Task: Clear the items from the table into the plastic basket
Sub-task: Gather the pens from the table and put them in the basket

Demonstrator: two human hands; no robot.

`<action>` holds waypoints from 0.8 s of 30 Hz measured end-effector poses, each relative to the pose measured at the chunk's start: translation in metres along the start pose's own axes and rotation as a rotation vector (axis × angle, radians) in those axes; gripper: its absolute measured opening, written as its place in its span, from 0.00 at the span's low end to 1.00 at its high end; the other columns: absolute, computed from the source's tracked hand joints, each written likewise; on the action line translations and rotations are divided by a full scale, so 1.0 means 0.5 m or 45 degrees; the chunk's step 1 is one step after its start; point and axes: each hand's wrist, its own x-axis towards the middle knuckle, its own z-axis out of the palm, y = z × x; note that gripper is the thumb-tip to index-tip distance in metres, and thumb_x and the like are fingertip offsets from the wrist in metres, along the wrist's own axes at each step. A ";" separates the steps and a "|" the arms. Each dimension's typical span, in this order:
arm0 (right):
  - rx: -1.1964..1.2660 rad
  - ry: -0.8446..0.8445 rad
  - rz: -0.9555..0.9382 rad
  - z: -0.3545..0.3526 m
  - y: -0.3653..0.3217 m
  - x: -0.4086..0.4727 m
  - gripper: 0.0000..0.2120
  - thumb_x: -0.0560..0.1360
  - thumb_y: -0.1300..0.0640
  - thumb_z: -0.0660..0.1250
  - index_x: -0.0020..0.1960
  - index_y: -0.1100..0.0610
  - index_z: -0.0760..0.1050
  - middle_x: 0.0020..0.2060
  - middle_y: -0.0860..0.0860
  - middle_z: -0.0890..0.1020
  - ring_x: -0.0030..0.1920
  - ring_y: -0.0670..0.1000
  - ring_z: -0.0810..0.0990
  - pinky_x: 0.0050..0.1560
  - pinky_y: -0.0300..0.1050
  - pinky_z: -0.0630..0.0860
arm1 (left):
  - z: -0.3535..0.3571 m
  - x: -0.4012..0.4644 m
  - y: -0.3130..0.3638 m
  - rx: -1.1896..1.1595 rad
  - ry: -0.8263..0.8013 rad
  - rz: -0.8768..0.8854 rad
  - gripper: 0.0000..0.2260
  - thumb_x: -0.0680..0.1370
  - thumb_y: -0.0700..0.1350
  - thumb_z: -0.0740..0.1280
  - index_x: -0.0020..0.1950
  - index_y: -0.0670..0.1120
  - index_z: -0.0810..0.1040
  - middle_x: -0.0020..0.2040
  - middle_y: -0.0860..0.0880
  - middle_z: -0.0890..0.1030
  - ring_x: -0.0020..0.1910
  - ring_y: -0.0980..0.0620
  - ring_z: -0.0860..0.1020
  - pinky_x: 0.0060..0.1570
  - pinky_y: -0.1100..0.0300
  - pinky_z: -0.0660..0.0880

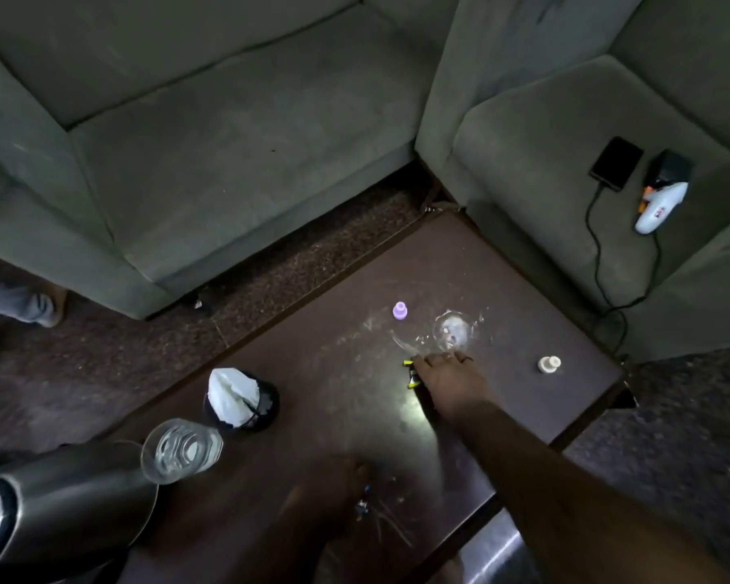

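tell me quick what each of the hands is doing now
Left hand: blurred, cannot be told.
Right hand: reaching onto small black-and-yellow items; grip cannot be told.

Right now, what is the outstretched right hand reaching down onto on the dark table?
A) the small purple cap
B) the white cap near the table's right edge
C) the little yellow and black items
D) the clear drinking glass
C: the right hand lies over the yellow and black items at its fingers, while the purple cap, white cap and drinking glass each stand apart from it.
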 end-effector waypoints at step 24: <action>0.493 0.159 0.752 0.036 0.324 -0.135 0.13 0.75 0.50 0.66 0.57 0.52 0.75 0.57 0.54 0.75 0.56 0.60 0.80 0.52 0.51 0.77 | -0.334 0.358 -0.009 -0.315 0.562 -0.558 0.14 0.77 0.47 0.67 0.63 0.46 0.77 0.63 0.42 0.77 0.58 0.38 0.80 0.55 0.48 0.78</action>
